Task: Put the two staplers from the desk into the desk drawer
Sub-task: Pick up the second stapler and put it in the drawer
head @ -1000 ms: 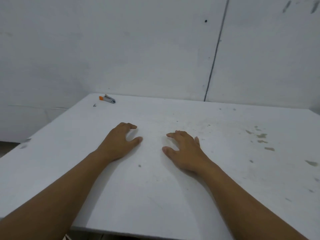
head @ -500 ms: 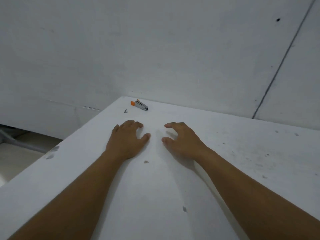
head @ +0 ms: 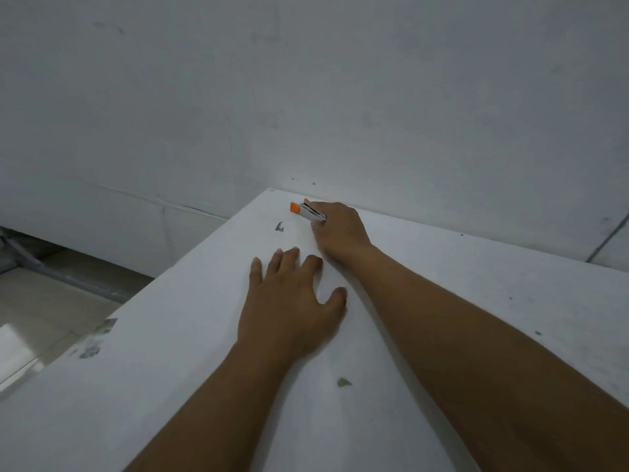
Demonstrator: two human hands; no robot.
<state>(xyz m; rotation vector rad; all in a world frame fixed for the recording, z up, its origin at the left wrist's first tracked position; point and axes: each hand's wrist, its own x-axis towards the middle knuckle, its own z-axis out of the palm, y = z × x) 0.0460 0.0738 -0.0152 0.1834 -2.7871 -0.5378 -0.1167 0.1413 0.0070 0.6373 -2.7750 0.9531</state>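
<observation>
Where the right hand (head: 340,229) reaches to the far corner of the desk, its fingers are curled around one end of a small silver metal stapler with an orange plastic tip (head: 306,211); whether the stapler is lifted off the surface cannot be told. The left hand (head: 289,308) lies flat, palm down, fingers spread, nearer the viewer, holding nothing. Both rest on the white painted desk top (head: 476,301), scuffed with grey chips. Behind stands a plain grey wall (head: 306,97).
</observation>
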